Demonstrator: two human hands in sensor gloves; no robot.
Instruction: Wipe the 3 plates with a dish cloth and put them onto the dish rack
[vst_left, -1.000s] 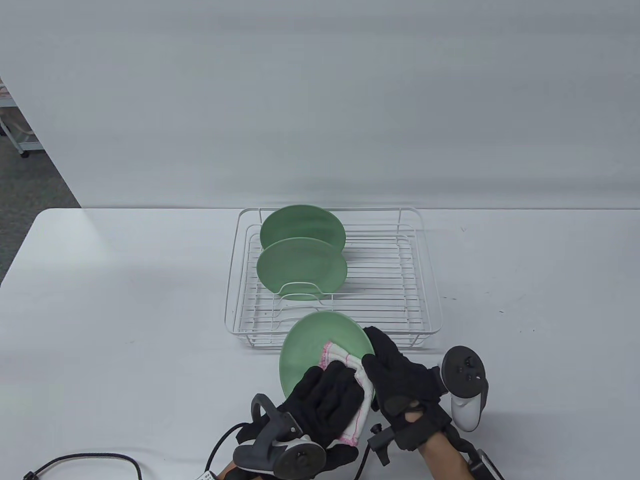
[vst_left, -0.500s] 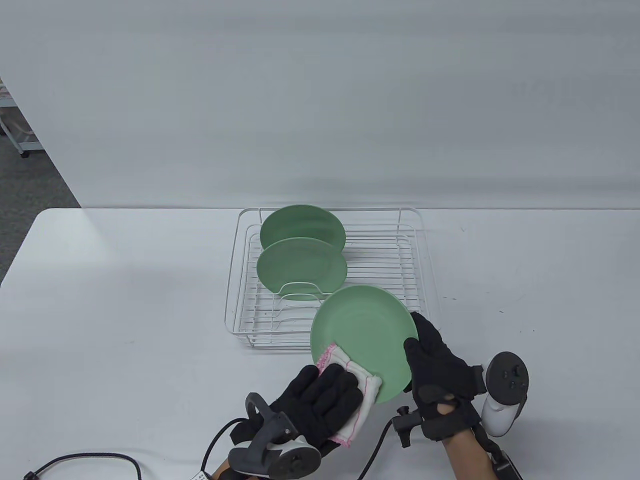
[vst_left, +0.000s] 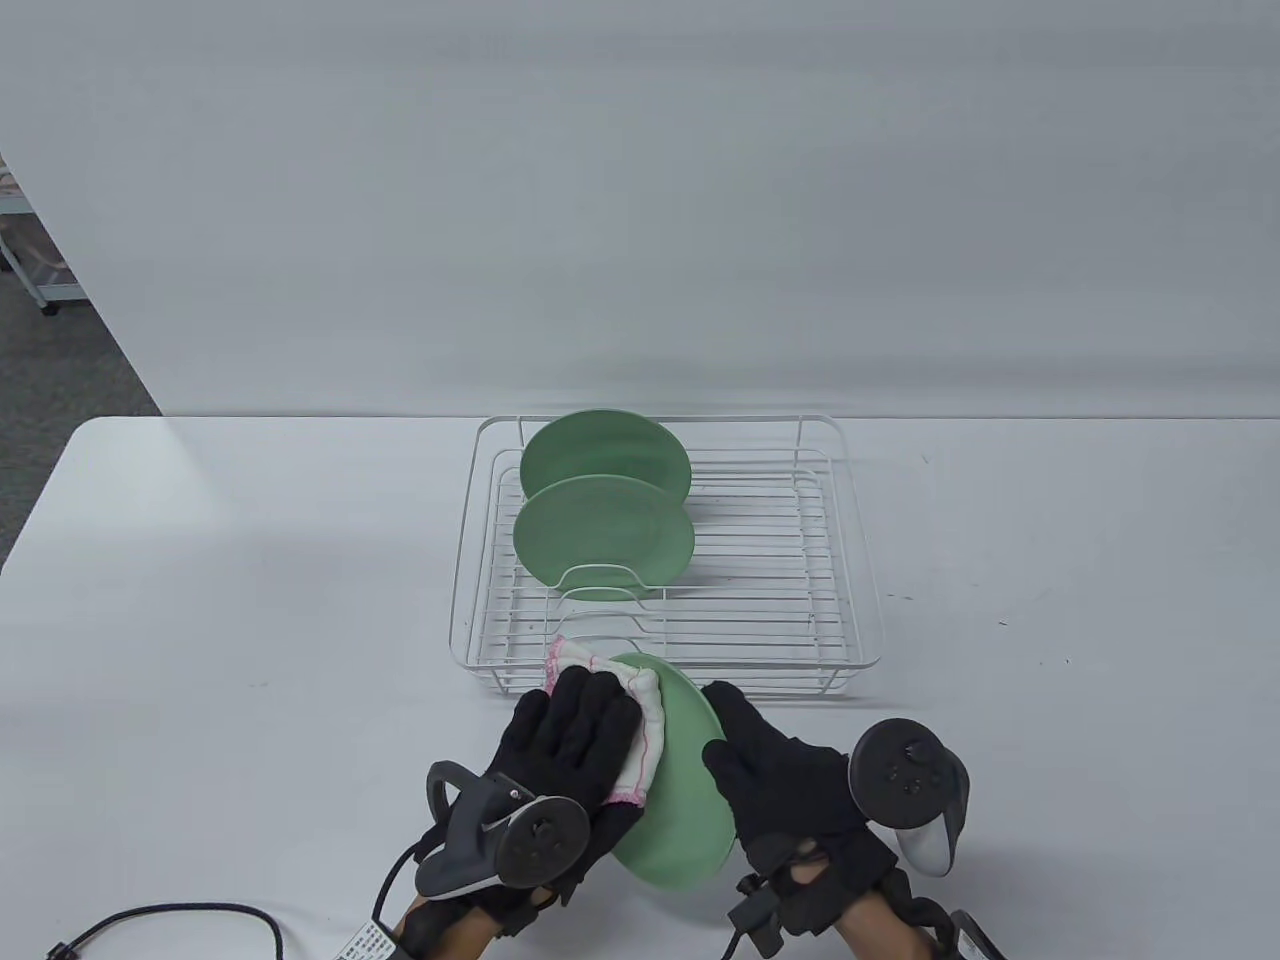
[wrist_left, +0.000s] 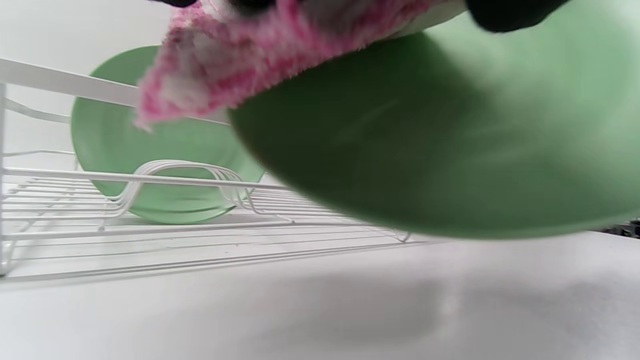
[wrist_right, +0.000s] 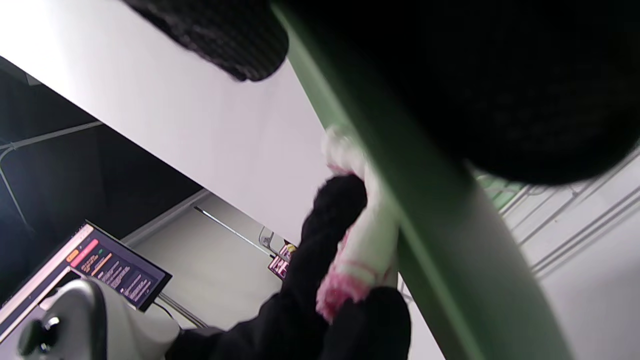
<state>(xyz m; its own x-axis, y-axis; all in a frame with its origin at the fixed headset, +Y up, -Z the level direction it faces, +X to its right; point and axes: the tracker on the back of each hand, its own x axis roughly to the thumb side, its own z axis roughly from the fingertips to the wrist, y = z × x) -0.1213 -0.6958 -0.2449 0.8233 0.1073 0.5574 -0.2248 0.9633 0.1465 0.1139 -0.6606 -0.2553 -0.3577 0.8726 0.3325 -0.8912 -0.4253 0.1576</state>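
I hold a green plate (vst_left: 685, 800) tilted steeply above the table's front edge, just in front of the white wire dish rack (vst_left: 860, 600). My right hand (vst_left: 760, 770) grips the plate's right rim, thumb on one face and fingers behind. My left hand (vst_left: 575, 720) holds the white, pink-edged dish cloth (vst_left: 640, 730) against the plate's left face near its far rim. The left wrist view shows the cloth (wrist_left: 250, 60) lapping over the plate (wrist_left: 450, 140). Two more green plates (vst_left: 605, 455) (vst_left: 603, 535) stand upright in the rack's left slots.
The rack's right half holds only bare wires (vst_left: 760, 560). A black cable (vst_left: 180, 915) curls on the table at the front left. In the right wrist view a lit screen (wrist_right: 110, 275) shows beyond the table.
The plate swung from facing up at the right to steeply tilted nearer the middle. My left hand slid the cloth up to the plate's far rim. My right hand followed left.
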